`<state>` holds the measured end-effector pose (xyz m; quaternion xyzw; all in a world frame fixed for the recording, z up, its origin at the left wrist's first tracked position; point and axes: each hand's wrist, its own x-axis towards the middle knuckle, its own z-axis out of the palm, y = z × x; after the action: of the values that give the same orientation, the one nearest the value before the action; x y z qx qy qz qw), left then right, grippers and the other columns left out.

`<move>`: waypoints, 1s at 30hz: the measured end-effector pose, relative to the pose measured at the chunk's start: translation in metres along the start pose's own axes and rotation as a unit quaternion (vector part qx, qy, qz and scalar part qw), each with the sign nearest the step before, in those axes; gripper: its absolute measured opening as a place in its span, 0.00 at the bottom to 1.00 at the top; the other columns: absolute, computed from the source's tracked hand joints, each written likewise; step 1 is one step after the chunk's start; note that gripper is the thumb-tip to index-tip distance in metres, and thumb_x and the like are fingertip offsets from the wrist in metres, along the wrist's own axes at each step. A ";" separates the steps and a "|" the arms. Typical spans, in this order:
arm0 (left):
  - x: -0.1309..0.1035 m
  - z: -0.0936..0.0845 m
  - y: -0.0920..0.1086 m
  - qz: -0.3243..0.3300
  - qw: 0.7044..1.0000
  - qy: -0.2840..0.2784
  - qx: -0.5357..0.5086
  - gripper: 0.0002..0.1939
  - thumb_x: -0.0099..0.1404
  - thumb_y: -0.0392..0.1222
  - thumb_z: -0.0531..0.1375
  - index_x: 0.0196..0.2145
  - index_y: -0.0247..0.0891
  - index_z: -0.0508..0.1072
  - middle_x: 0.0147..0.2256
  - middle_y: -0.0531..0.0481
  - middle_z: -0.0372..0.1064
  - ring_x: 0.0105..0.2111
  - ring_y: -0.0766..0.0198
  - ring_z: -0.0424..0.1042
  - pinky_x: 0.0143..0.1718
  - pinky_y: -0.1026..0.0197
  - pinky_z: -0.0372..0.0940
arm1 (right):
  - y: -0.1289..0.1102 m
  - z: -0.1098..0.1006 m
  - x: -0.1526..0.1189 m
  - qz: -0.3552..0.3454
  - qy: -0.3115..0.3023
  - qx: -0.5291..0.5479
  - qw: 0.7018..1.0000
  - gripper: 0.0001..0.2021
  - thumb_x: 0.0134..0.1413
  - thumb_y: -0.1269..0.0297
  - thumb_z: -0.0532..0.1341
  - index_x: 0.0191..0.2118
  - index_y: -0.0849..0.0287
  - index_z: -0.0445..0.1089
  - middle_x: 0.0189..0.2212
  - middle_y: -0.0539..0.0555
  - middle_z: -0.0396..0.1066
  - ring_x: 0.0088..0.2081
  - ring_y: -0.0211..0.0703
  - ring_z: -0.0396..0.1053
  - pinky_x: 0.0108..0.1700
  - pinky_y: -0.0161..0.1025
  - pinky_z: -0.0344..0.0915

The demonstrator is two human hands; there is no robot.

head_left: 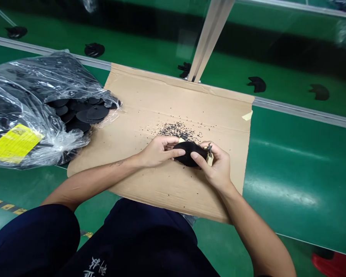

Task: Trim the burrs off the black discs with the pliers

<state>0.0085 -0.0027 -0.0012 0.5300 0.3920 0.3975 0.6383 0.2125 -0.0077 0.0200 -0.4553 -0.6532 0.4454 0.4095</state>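
Both hands hold a thin black disc (187, 154) above the cardboard sheet. My left hand (158, 152) pinches its left edge, thumb on top and fingers beneath. My right hand (219, 165) has its thumb on the disc's right side. A small tool with dark metal jaws (209, 149), perhaps nippers, sticks up from among the right fingers; its handles are hidden in the palm. Pale yellow wrapping (210, 159) shows at the right fingers, and a bit more at the left fingertips. Many tiny black scraps (177, 130) lie scattered just beyond the disc.
The cardboard sheet (150, 100) covers part of a green bench (291, 161). At left, an open clear plastic bag (25, 96) with a yellow label (14, 143) spills several black discs (98, 112). A metal post (210, 38) and rail stand at the back, with dark curved parts (257, 84) behind.
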 end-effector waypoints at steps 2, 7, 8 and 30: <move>-0.001 0.000 0.000 0.010 1.000 0.009 0.017 0.25 0.58 0.61 0.69 0.32 0.32 0.76 0.25 0.53 0.66 0.24 0.71 0.65 0.24 0.69 0.62 | 0.001 0.000 0.000 -0.007 0.000 -0.003 1.000 0.15 0.57 0.51 0.68 0.33 0.56 0.68 0.29 0.49 0.67 0.31 0.39 0.64 0.36 0.38 0.65; -0.002 -0.001 -0.004 0.048 0.996 0.026 0.065 0.25 0.61 0.62 0.67 0.30 0.34 0.74 0.23 0.55 0.60 0.23 0.72 0.58 0.22 0.69 0.56 | 0.002 0.000 -0.001 -0.029 0.001 -0.014 0.999 0.12 0.58 0.55 0.67 0.34 0.56 0.68 0.29 0.49 0.67 0.30 0.38 0.64 0.34 0.37 0.63; -0.002 -0.001 -0.004 0.057 0.995 0.029 0.073 0.25 0.62 0.62 0.67 0.29 0.34 0.73 0.23 0.55 0.60 0.23 0.72 0.58 0.22 0.69 0.56 | 0.002 0.000 -0.002 -0.033 0.001 -0.017 0.999 0.11 0.59 0.56 0.67 0.34 0.56 0.68 0.29 0.49 0.67 0.30 0.37 0.63 0.33 0.37 0.63; -0.001 -0.012 0.000 0.358 0.834 0.044 0.418 0.09 0.72 0.46 0.61 0.40 0.37 0.76 0.26 0.52 0.73 0.26 0.68 0.69 0.30 0.63 0.63 | 0.005 -0.012 0.004 -0.276 -0.024 -0.221 0.935 0.08 0.58 0.72 0.66 0.41 0.55 0.70 0.29 0.50 0.72 0.27 0.38 0.65 0.31 0.40 0.60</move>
<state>-0.0035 0.0005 -0.0026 0.8317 0.3308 0.4196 0.1511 0.2243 -0.0006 0.0192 -0.3254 -0.8445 0.1706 0.3896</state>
